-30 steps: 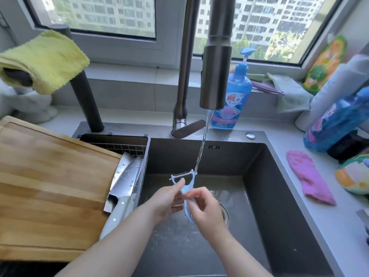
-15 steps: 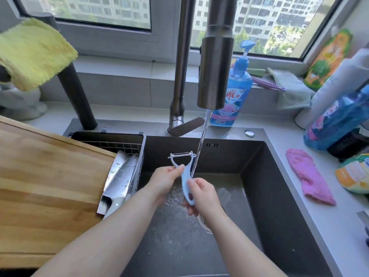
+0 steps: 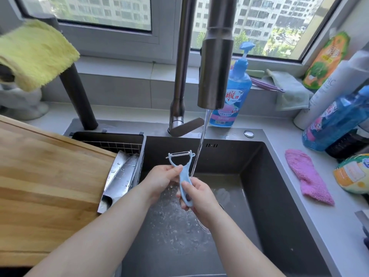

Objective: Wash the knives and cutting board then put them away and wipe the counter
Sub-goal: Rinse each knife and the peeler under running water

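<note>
Both hands meet over the middle of the sink basin (image 3: 259, 196), sharing a light blue peeler (image 3: 184, 177). The right hand (image 3: 199, 196) is closed around the lower handle, thumb pressed along its front, while the left hand (image 3: 163, 179) pinches the handle just below the fork with curled fingers. The peeler stands nearly upright, blade end up, just left of the thin water stream (image 3: 199, 148) falling from the faucet head (image 3: 216, 56); whether the water touches it cannot be told. The basin floor under the hands is wet and speckled with droplets. At the sink's left edge sits a dark wire basket (image 3: 111, 141), and wet knives (image 3: 119, 178) lie tilted there, blades glistening, resting between the basket's edge and the wooden cutting board (image 3: 50, 176), which covers the tabletop to the left of the sink. Behind the sink, at the tabletop's back edge, stands a blue soap pump bottle (image 3: 237, 90). On the tabletop (image 3: 319, 226) right of the sink lies a pink cloth (image 3: 307, 178), with a blue bottle (image 3: 335, 118) near the back right corner. A yellow cloth (image 3: 34, 52) hangs over something dark at the upper left.
</note>
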The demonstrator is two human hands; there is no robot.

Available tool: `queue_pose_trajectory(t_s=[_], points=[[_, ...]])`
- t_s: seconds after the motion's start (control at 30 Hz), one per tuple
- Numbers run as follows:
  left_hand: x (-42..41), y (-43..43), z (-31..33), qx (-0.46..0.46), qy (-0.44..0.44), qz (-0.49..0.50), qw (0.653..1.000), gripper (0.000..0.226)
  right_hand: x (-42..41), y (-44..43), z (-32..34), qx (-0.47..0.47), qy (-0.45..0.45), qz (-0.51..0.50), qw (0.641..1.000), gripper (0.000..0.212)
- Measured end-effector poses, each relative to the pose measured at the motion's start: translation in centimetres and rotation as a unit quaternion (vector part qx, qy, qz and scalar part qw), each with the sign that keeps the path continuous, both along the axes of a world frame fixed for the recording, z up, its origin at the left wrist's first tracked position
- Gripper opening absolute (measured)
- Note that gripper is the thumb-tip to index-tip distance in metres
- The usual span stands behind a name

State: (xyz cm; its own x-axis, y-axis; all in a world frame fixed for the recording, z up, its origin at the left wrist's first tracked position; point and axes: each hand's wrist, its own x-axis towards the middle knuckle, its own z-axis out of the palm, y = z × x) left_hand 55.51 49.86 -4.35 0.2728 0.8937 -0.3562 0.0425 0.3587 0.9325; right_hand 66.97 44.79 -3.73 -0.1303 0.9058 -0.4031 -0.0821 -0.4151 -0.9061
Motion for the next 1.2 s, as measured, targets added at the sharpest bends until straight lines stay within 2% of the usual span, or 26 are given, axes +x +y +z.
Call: queue_pose_trajectory(t_s=[0.13, 0.23, 0.33, 0.43, 0.5, 0.6, 0.7, 0.83, 0.9, 0.97, 1.0, 1.1, 1.2], points=[[0.0, -0.1, 0.2, -0.015, -0.006, 0.019, 1.0, 0.029, 0.1, -0.6, 0.0, -0.013, 0.078, 0.018, 0.997, 0.032], [0.1, -0.3, 0.3, -0.026, -0.037, -0.004, 0.999, 0.027, 0.3, -0.7, 0.1, -0.041, 0.065, -0.019, 0.997, 0.023], [0.5, -0.8, 0.6, -0.054, -0.088, -0.04, 0.994, 0.024, 0.6, -0.6, 0.0, -0.104, 0.084, -0.037, 0.99, 0.032], [0.8, -0.8, 0.8, -0.059, -0.113, -0.016, 0.992, 0.021, 0.6, -0.7, 0.2, -0.12, 0.13, -0.042, 0.983, 0.034], [1.0, -0.7, 0.9, -0.043, -0.087, 0.004, 0.995, 0.018, 0.3, -0.8, 0.1, -0.077, 0.102, -0.023, 0.992, 0.028], [1.4, -0.4, 0.9, -0.045, -0.037, 0.038, 0.998, 0.014, -0.1, -1.2, -0.3, -0.011, -0.02, -0.005, 1.0, 0.009], [1.7, -0.8, 1.1, -0.061, -0.054, 0.005, 0.997, 0.013, -0.1, -1.2, -0.1, 0.003, -0.038, -0.039, 0.999, 0.026], [1.8, -1.1, 1.0, -0.067, -0.075, -0.026, 0.995, 0.02, 0.2, -0.6, -0.1, -0.055, 0.004, -0.065, 0.996, 0.047], [1.8, -1.0, 1.0, -0.072, -0.082, -0.019, 0.994, 0.022, 0.3, -0.7, -0.3, -0.042, 0.04, -0.054, 0.997, 0.039], [1.8, -0.9, 1.1, -0.076, -0.085, 0.002, 0.993, 0.022, 0.2, -1.1, -0.4, -0.005, 0.055, -0.035, 0.998, 0.011], [1.7, -0.8, 1.2, -0.078, -0.085, 0.009, 0.993, 0.022, 0.2, -1.3, -0.4, 0.003, 0.054, -0.038, 0.998, 0.005], [1.5, -0.8, 1.2, -0.073, -0.08, -0.005, 0.994, 0.025, 0.4, -1.1, -0.7, -0.001, 0.036, -0.06, 0.998, 0.019], [1.4, -0.7, 1.1, -0.066, -0.063, -0.012, 0.996, 0.025, 0.6, -0.9, -0.5, -0.041, 0.064, -0.062, 0.995, 0.035]])
